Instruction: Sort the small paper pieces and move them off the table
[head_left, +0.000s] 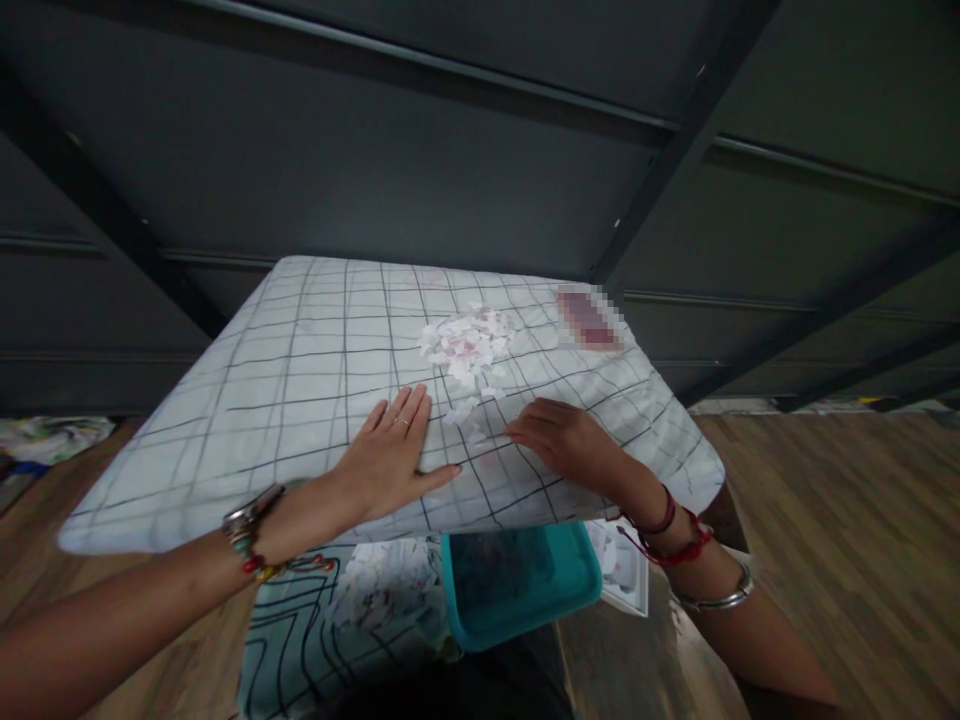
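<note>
My left hand (390, 455) lies flat on the checked white cloth (300, 380) of the table, fingers stretched out and thumb spread. My right hand (562, 440) is closed in a pinch at the cloth, its fingertips on a small paper scrap (480, 437). Just beyond both hands lies a loose heap of torn paper pieces (469, 340), white with some pinkish marks. A few single pieces trail from the heap toward my hands.
Below the table's near edge is a teal plastic bin (525, 610). Left of it sits another pile of paper scraps (386, 585), and right of it a white box (626, 570). A blurred-out flat item (589, 318) lies at the cloth's far right. Dark panels (375, 150) stand behind.
</note>
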